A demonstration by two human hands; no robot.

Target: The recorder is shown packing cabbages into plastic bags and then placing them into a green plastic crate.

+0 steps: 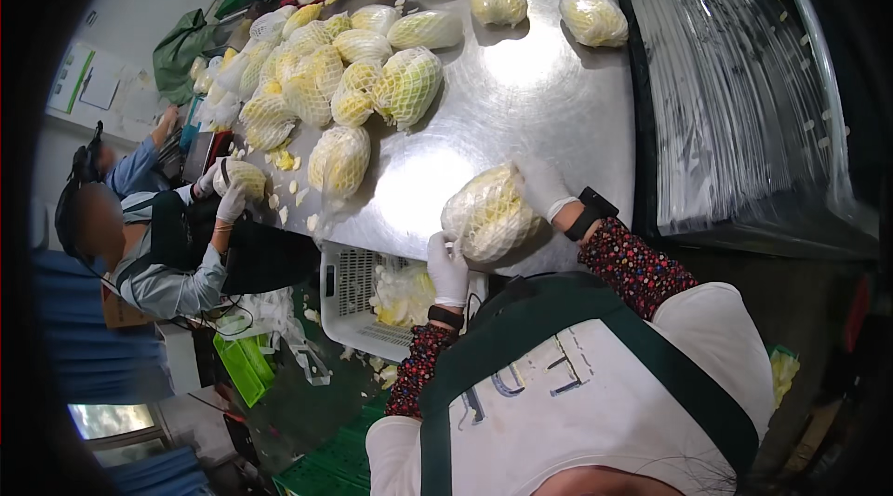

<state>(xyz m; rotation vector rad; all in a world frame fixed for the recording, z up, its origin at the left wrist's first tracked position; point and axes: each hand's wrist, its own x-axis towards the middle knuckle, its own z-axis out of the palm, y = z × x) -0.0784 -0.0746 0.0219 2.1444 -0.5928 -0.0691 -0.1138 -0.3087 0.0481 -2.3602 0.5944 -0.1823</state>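
A napa cabbage in a white foam net (488, 213) lies on the metal table near its front edge, between my gloved hands. My left hand (448, 269) touches its lower left end with thumb and fingertips pinched at the net. At its upper right side, my right hand (543, 188) rests with the fingers against the net. To the left stands another netted cabbage (340, 161), partly in clear film. A heap of netted cabbages (307, 74) covers the table's far left, and several film-wrapped cabbages (498, 3) lie at the far side.
A stack of clear plastic film or bags (718, 91) lies right of the table (411, 200). A white crate (335, 318) with cabbage leaves stands below the front edge. At the left, a co-worker's gloved hands hold a netted cabbage (244, 180). Leaf scraps lie near them.
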